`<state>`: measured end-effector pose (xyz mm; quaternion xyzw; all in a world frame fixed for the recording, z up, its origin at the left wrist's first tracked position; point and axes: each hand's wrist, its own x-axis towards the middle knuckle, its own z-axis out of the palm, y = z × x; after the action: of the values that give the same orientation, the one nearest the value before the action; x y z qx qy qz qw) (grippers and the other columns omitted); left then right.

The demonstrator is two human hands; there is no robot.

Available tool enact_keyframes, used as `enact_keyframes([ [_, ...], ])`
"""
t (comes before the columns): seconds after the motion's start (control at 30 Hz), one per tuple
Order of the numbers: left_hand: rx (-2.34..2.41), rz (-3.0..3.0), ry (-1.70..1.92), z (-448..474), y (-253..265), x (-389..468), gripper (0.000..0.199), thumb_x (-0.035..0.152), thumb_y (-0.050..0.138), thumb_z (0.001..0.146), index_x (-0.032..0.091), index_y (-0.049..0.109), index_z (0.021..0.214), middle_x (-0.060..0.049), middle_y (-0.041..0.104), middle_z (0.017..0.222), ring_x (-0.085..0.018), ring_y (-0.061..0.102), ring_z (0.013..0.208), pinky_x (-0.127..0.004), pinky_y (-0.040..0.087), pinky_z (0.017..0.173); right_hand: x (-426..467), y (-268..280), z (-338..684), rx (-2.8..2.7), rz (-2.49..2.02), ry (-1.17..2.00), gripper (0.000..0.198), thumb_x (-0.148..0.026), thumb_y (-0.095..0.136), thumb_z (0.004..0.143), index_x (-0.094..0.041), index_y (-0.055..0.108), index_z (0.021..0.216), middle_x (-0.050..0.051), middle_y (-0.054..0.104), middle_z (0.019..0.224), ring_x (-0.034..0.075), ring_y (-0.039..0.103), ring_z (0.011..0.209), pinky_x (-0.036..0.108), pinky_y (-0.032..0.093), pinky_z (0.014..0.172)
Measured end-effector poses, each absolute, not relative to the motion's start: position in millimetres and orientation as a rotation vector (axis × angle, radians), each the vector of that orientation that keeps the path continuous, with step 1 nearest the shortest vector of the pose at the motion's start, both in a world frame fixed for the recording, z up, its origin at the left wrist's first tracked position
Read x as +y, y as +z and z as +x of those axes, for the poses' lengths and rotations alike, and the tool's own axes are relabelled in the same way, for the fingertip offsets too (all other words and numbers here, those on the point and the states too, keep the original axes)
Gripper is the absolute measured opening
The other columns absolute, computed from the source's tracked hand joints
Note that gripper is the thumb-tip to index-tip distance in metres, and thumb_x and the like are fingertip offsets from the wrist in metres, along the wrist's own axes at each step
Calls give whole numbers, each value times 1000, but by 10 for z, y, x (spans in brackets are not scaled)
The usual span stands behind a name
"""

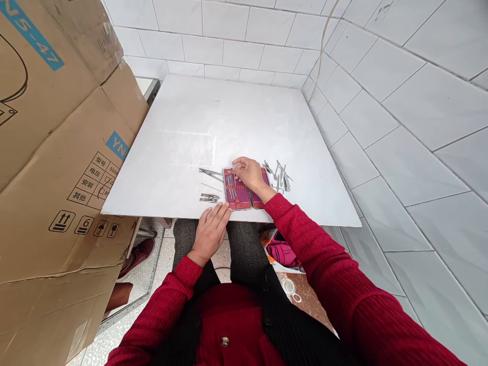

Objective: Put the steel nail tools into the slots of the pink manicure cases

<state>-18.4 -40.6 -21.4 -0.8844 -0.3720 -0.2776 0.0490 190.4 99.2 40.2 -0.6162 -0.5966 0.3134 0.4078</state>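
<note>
A manicure case (237, 205) with a purple and red lining lies unfolded near the front edge of the white table. Several slim metal tools (231, 193) stand side by side under the loops of its left half. Over that half my right hand (249, 175) pinches a thin metal manicure tool (235, 178), largely covered by the fingers. My left hand (211, 229) rests flat on the table edge, fingers stretched out, its fingertips by the case's lower left corner. Left of the case lie nail clippers (209, 197), a thin metal tool (211, 187) and tweezers-like metal pieces (211, 173).
Several metal tools (281, 176), scissors-like and clipper-like, lie in a loose group right of the case. A large cardboard box (68, 152) stands along the left side of the table (244, 117). Tiled walls (412, 117) bound the back and right. A pink item (282, 252) is below the table.
</note>
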Motion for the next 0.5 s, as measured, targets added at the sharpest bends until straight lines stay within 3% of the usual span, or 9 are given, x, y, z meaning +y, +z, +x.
enact_keyframes([
  [0.33,-1122,-2679,-853,-179,-197,-407,61,9,46,100,15,36,160,-13,53,156,-25,47,148,-46,34,120,897,446,1893,-1768,-1679,403,24,-15,52,87,-19,75,89,4,75,86,19,66,77,31,49,78],
  [0.5,-1125,-2678,-849,-180,-212,-406,62,10,46,101,16,35,161,-13,53,156,-25,47,148,-46,34,120,839,456,1875,-1851,-1713,303,26,-15,51,91,-19,77,92,7,76,99,22,67,89,33,48,84],
])
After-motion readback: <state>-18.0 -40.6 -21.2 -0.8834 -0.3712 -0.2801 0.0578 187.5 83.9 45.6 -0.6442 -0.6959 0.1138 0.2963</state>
